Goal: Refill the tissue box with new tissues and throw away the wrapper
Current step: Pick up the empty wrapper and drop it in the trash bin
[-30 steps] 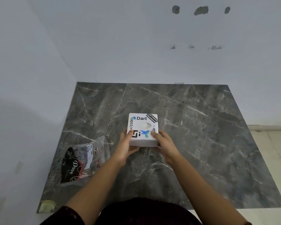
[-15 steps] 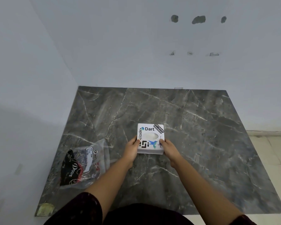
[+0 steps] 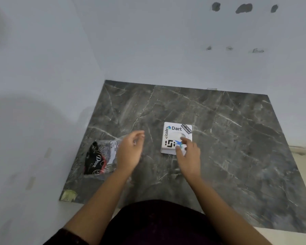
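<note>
A white square tissue box with stickers on its lid rests on the dark marble slab, its oval opening facing up. My right hand hovers at the box's near right corner with fingers spread, fingertips over the lid. My left hand is off the box, in the air between it and a clear plastic tissue pack with black and red "Dove" print lying at the slab's left edge. The left hand's fingers are loosely apart and hold nothing.
White walls close in the slab at the back and the left. A patch of yellowish tape sits at the slab's near left corner. Pale floor shows to the right.
Both hands have let go of the tissue box, which now lies on the slab. My left hand has moved left toward the plastic pack; the right stays by the box.
</note>
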